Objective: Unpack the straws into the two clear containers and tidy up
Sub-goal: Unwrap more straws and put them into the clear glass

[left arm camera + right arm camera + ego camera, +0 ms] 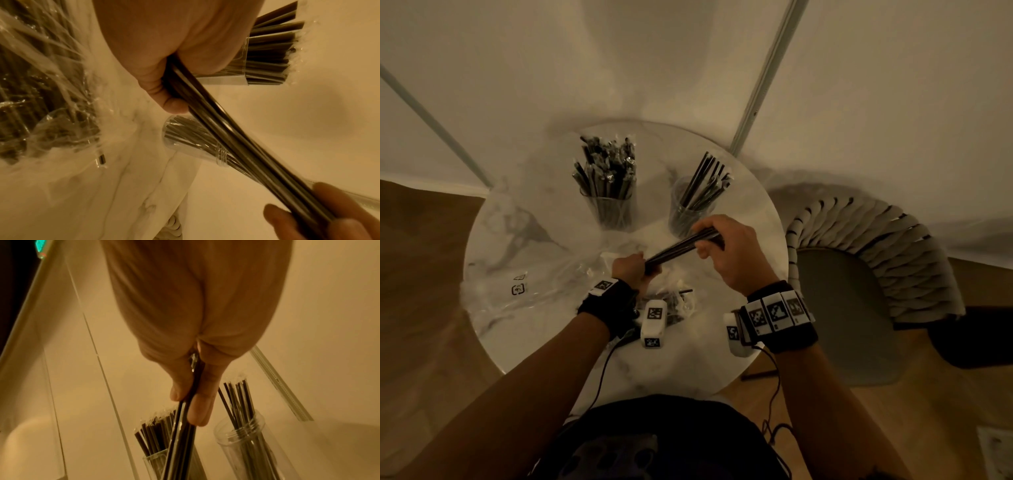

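I hold a bundle of dark straws (681, 247) slanted between both hands above a round marble table (534, 335). My left hand (642, 267) grips its lower end and my right hand (703, 241) pinches its upper end. In the left wrist view my left hand (179, 91) is wrapped round the straws (236, 146). In the right wrist view my right hand (188, 402) pinches them between thumb and fingers. Behind stand two clear containers: the left one (613, 212) is packed with straws, the right one (688, 214) holds fewer.
Crumpled clear plastic packaging (534, 284) lies on the left of the table. More wrapping with straws in it (674, 303) sits under my left hand. A woven-back chair (876, 260) stands right of the table, with a pale wall close behind.
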